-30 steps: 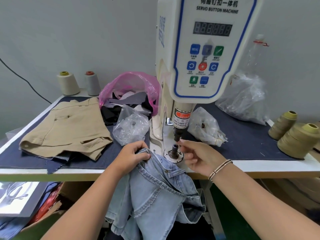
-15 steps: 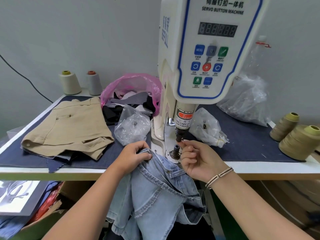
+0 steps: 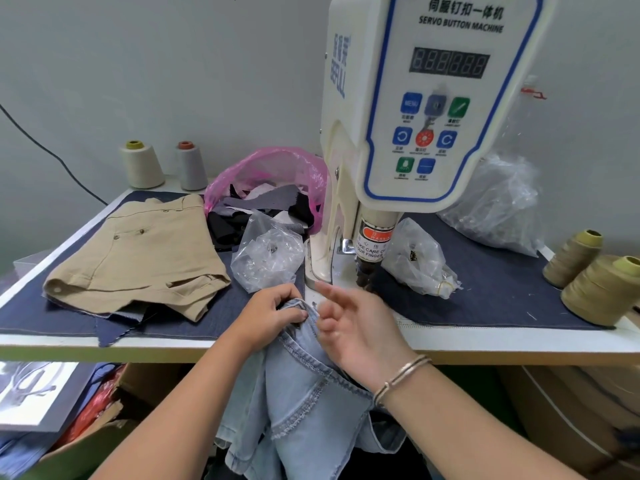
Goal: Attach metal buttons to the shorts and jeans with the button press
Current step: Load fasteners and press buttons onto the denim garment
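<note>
My left hand (image 3: pixel 268 311) had its grip curled round the waistband edge of the jeans (image 3: pixel 304 393), holding it up at the front lip of the surface (image 3: pixel 485 344), while the rest of the pale denim hung below the edge. My right hand (image 3: pixel 349 327) hovered just beside it with fingers loose and spread, holding nothing, directly in front of the button press (image 3: pixel 415 133) and close beneath its dark punch (image 3: pixel 367 275). I judged the main risk to be my right fingers (image 3: pixel 325 289) straying under that punch as I fed the waistband in; the warning label there said as much. The hanging weight of the denim could also drag the band off centre, so a button might set crooked. I could not see the lower die, which my hand covered. On the dark cloth covering the surface lay the tan shorts (image 3: pixel 138 251) to the left, a pink bag of scraps (image 3: pixel 270 174), clear plastic bags (image 3: pixel 270 258) near the press, and thread cones (image 3: pixel 602 289) at the right, all against a plain grey wall.
</note>
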The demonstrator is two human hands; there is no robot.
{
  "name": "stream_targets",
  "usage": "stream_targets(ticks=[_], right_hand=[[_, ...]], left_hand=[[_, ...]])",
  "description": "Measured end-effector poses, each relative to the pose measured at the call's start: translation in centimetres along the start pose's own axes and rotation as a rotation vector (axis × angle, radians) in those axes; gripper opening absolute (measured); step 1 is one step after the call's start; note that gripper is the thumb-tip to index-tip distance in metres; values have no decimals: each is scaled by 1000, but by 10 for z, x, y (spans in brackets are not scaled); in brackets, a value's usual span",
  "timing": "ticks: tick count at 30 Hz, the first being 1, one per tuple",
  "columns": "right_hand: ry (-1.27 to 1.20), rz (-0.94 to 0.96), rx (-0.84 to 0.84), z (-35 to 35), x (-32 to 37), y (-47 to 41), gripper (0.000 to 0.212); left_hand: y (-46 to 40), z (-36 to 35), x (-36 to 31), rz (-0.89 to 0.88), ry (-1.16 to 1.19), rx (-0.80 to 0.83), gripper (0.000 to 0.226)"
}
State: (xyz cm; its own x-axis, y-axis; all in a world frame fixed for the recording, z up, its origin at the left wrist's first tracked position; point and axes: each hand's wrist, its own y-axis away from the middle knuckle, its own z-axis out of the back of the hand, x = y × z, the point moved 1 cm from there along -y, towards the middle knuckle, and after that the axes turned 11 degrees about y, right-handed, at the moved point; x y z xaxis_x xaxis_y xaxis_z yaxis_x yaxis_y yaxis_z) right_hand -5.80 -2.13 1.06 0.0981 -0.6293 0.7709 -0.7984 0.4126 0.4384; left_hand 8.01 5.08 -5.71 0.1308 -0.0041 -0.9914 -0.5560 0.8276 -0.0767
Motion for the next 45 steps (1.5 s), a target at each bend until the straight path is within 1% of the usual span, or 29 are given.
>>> stream_targets(ticks=[1, 2, 4, 6, 7, 9, 10, 11, 14, 17, 21, 26, 27, 29, 31, 34, 37, 40, 42, 43, 45], right_hand=[[189, 74, 25, -12, 1, -5, 18], [408, 168, 38, -26, 5, -13, 19], [861, 358, -14, -48, 14, -43, 22], [1358, 551, -138, -62, 24, -79, 26], [1617, 608, -214, -64, 28, -96, 27], [2023, 634, -284, -63, 30, -125, 28], [2153, 620, -291, -60, 29, -136, 30], [2227, 608, -297, -58, 26, -144, 32], [2273, 647, -357, -58, 16, -161, 31], [2270, 682, -407, -59, 13, -167, 27], [2364, 748, -378, -65, 14, -170, 29], [2424, 848, -360, -67, 12, -170, 28], [2434, 856, -351, -67, 11, -170, 27], [2450, 863, -329, -68, 11, -170, 26], [2461, 856, -316, -68, 10, -171, 26], [2474, 828, -324, -66, 11, -174, 28], [2488, 846, -318, -66, 10, -175, 27], [2433, 852, -317, -65, 10, -175, 27], [2362, 852, -332, -63, 10, -174, 27], [2329, 857, -346, -61, 10, -174, 27], [2273, 884, -382, -57, 9, -174, 24]], left_hand=[[0, 0, 0, -14, 1, -7, 32], [0, 1, -1, -16, 0, -15, 35], [-1, 2, 1, 21, -4, -36, 23], [-1, 3, 1, 44, 12, -34, 11], [-1, 1, 1, 51, 15, -27, 11], [-1, 1, 1, 73, -4, -32, 24], [-1, 1, 1, 78, -18, -35, 31], [0, 2, 1, 76, -31, -37, 36], [-1, 5, 3, 53, -55, -30, 43], [-2, 6, 5, 60, -45, -25, 42], [-4, 5, 9, 80, -60, -28, 32], [-4, 5, 9, 83, -89, -9, 31], [-4, 5, 9, 81, -97, -9, 27], [-4, 5, 8, 76, -118, -13, 13], [-4, 4, 7, 76, -138, -14, 7], [-3, 3, 6, 76, -148, -14, 5], [-3, 2, 5, 68, -145, -15, 6], [-2, 2, 5, 61, -168, -15, 11], [-3, 3, 4, 55, -195, -10, 18], [-4, 3, 4, 56, -201, -4, 18], [-4, 3, 4, 47, -196, 7, 8]])
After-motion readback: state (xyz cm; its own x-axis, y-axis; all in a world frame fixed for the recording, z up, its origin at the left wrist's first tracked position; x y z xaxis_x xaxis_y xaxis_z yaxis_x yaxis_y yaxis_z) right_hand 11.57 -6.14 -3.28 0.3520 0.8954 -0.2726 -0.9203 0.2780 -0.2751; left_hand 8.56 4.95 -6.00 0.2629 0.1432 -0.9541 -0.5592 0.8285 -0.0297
